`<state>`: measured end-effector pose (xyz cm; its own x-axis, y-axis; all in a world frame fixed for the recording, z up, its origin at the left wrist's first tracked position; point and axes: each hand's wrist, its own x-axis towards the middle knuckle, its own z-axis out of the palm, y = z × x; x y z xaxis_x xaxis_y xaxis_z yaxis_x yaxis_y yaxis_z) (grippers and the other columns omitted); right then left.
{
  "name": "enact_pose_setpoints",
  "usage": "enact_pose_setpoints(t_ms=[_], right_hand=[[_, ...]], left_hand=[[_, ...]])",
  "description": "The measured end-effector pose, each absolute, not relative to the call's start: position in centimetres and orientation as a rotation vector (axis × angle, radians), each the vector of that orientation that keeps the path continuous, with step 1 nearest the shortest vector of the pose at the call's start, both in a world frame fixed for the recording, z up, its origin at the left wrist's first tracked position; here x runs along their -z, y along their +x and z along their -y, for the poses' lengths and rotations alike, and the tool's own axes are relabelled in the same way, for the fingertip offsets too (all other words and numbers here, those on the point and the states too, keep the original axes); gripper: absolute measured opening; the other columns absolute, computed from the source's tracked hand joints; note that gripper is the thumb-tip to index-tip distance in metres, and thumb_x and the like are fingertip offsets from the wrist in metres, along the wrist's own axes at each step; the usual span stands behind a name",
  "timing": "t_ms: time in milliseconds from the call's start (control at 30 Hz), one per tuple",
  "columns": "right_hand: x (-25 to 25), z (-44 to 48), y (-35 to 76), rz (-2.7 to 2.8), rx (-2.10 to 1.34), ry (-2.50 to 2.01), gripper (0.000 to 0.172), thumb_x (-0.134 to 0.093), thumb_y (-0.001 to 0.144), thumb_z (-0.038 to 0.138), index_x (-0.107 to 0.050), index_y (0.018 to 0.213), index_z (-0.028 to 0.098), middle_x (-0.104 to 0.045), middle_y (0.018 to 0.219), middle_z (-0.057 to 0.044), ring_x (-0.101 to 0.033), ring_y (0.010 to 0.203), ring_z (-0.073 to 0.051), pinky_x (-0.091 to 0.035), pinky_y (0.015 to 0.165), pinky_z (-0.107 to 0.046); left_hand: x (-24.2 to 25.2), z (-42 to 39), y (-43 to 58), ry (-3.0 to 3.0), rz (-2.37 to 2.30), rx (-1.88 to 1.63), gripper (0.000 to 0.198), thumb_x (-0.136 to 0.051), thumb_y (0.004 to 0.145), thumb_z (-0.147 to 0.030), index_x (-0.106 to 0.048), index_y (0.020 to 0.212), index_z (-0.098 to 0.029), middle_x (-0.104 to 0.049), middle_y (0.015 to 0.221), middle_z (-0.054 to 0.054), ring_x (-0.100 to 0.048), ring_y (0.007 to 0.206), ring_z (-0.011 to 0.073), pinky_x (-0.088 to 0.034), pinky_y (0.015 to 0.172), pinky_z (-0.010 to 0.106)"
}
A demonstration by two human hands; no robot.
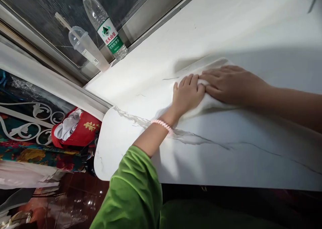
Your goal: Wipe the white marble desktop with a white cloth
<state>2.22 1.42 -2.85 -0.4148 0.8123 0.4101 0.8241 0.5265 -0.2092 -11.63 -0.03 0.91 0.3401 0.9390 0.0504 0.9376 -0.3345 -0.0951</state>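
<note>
A white cloth (213, 104), folded or bunched, lies on the white marble-patterned table (130, 148). My left hand (188, 95) presses down on its left part, fingers stretched forward and slightly spread. A pink coil band (162, 124) circles that wrist, below a green sleeve (136, 185). From the right, my right hand (226, 84) rests flat across the cloth, its fingertips close to the left hand's thumb and fingers. The cloth's upper edge shows beyond the right hand; its middle is hidden under both palms.
At the window ledge stand a water bottle (110, 37) with a green label and a clear plastic cup (89, 51) with a straw. Left of the table's rounded corner is a red bag (85, 128) holding white fabric (69, 125), beside white scrollwork (22, 130).
</note>
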Motion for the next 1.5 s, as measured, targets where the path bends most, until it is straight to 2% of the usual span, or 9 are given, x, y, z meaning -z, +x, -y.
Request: enact_pose_setpoints(t_ms=[167,267,367,467,600,667,1033,1233,1500], right_hand=[[3.9,7.3,4.2,2.329,0.272,-1.131,0.06,-0.02,0.094,0.026,-0.051,0.135,-0.005,-0.059,0.131,-0.029,-0.054,0.126,-0.04,-0.039,0.107,-0.056],[4.3,12.6,5.1,2.231,0.405,-1.134,0.069,-0.027,0.092,0.026,-0.014,0.156,0.005,-0.06,0.13,-0.027,-0.058,0.122,-0.038,-0.045,0.101,-0.058],[4.4,15.2,6.0,2.201,0.402,-1.282,0.078,-0.034,0.09,0.027,0.003,0.158,0.015,-0.058,0.135,-0.023,-0.059,0.122,-0.035,-0.048,0.099,-0.057],[4.6,14.4,6.9,2.185,0.434,-1.347,0.07,-0.027,0.092,0.022,-0.006,0.157,0.009,-0.059,0.133,-0.024,-0.059,0.123,-0.036,-0.046,0.1,-0.057],[4.8,9.1,8.2,2.304,0.448,-1.287,0.058,-0.017,0.094,0.022,-0.046,0.138,-0.002,-0.06,0.132,-0.025,-0.055,0.126,-0.037,-0.043,0.103,-0.053],[4.6,5.4,8.8,2.328,0.373,-1.357,0.058,-0.016,0.094,0.024,-0.054,0.131,-0.001,-0.058,0.135,-0.023,-0.054,0.128,-0.034,-0.042,0.105,-0.049],[1.8,-8.6,6.7,2.245,0.043,-1.608,0.051,-0.033,0.09,0.022,-0.053,0.134,0.007,-0.054,0.142,-0.017,-0.049,0.132,-0.028,-0.035,0.112,-0.046],[2.4,-4.1,8.8,2.316,0.092,-1.452,0.052,-0.029,0.093,0.024,-0.052,0.136,0.006,-0.053,0.143,-0.018,-0.047,0.135,-0.027,-0.034,0.114,-0.048],[2.6,9.6,18.1,2.376,-0.013,-1.572,0.056,-0.026,0.095,0.034,-0.048,0.139,0.006,-0.047,0.147,-0.02,-0.042,0.139,-0.029,-0.036,0.115,-0.051]], left_hand=[[-1.1,8.5,-10.8,-2.593,1.686,0.027,0.052,-0.022,0.102,-0.027,-0.032,0.15,-0.007,-0.03,0.159,0.008,-0.024,0.148,0.0211,-0.018,0.123,0.043],[-1.1,12.4,-10.4,-2.741,1.547,0.12,0.053,-0.027,0.102,-0.03,-0.035,0.148,-0.004,-0.032,0.158,0.011,-0.021,0.149,0.0222,-0.011,0.124,0.042],[-1.0,13.4,-9.6,-2.84,1.452,0.193,0.053,-0.03,0.101,-0.03,-0.036,0.147,-0.004,-0.033,0.157,0.012,-0.021,0.149,0.0237,-0.008,0.124,0.046],[-0.8,12.1,-8.5,-2.884,1.46,0.224,0.053,-0.03,0.1,-0.029,-0.036,0.147,-0.005,-0.034,0.157,0.011,-0.023,0.148,0.0234,-0.01,0.124,0.047],[-0.3,7.8,-7.0,-2.854,1.574,0.249,0.054,-0.028,0.1,-0.03,-0.035,0.148,-0.007,-0.035,0.157,0.009,-0.025,0.148,0.0207,-0.013,0.124,0.044],[0.0,4.6,-6.4,-2.815,1.641,0.264,0.054,-0.028,0.1,-0.03,-0.036,0.148,-0.008,-0.035,0.157,0.009,-0.025,0.147,0.0199,-0.013,0.123,0.043],[0.2,-9.1,-6.3,-2.652,1.779,0.394,0.046,-0.028,0.099,-0.02,-0.045,0.142,-0.016,-0.042,0.153,0.006,-0.034,0.142,0.0161,-0.018,0.121,0.04],[0.0,-3.9,-5.3,-2.618,1.809,0.359,0.049,-0.027,0.1,-0.026,-0.042,0.145,-0.013,-0.039,0.155,0.009,-0.031,0.145,0.0194,-0.017,0.121,0.045],[0.0,9.0,1.9,-2.854,1.52,0.26,0.058,-0.03,0.1,-0.033,-0.036,0.147,0.0,-0.033,0.156,0.02,-0.026,0.146,0.0357,-0.02,0.118,0.061]])
